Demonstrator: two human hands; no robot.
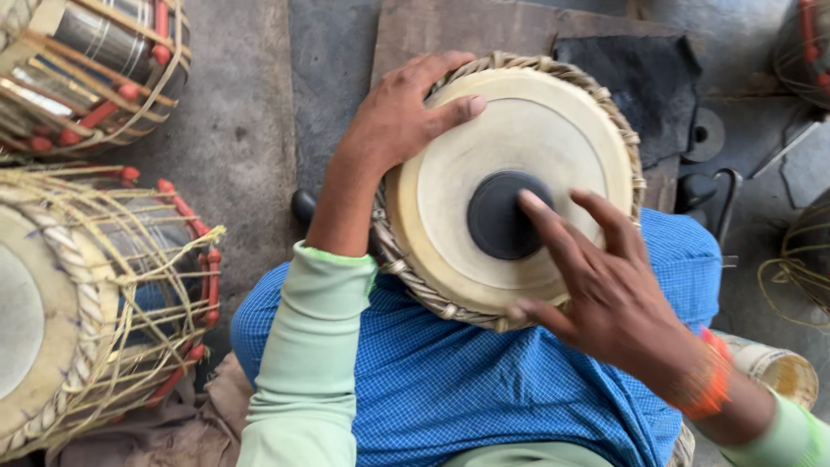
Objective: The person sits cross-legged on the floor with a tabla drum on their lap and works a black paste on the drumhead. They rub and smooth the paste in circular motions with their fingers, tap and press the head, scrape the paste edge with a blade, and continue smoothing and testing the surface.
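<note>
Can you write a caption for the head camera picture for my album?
Left hand grips the drum rim while right hand fingers touch its black centre spot.

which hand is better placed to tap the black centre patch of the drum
The right hand, probably: its index fingertip already lies on the round black patch of the cream-skinned drum. The left hand grips the drum's braided rim at the far edge, steadying it.
</note>
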